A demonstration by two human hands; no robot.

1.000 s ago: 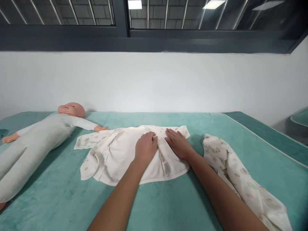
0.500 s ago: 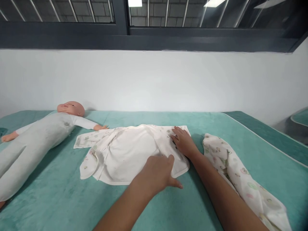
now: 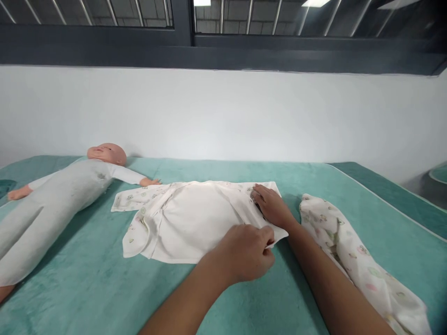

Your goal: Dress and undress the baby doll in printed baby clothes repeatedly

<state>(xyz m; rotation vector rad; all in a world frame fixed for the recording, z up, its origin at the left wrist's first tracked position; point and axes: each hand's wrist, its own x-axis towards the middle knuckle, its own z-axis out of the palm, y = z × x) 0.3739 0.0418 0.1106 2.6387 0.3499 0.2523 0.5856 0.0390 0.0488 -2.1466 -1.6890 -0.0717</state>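
A white baby shirt [image 3: 188, 218] with small prints lies spread on the teal mattress [image 3: 87, 288]. My left hand [image 3: 244, 253] is closed in a pinch on the shirt's near right hem corner. Farther back, my right hand [image 3: 270, 204] rests on the shirt's right edge near the top, its fingers curled and pressing the cloth down. A baby doll [image 3: 59, 195] in a grey suit lies on its back to the left, one arm reaching toward the shirt's sleeve.
A second printed white garment [image 3: 352, 256] lies crumpled to the right of my right arm. A white wall [image 3: 223, 116] runs behind the mattress under a dark window frame. Another teal mattress edge [image 3: 394, 200] sits at the far right.
My left hand slid from the shirt's middle down to its near right corner and closed on the hem. My right hand shifted to the shirt's right edge and curled its fingers.
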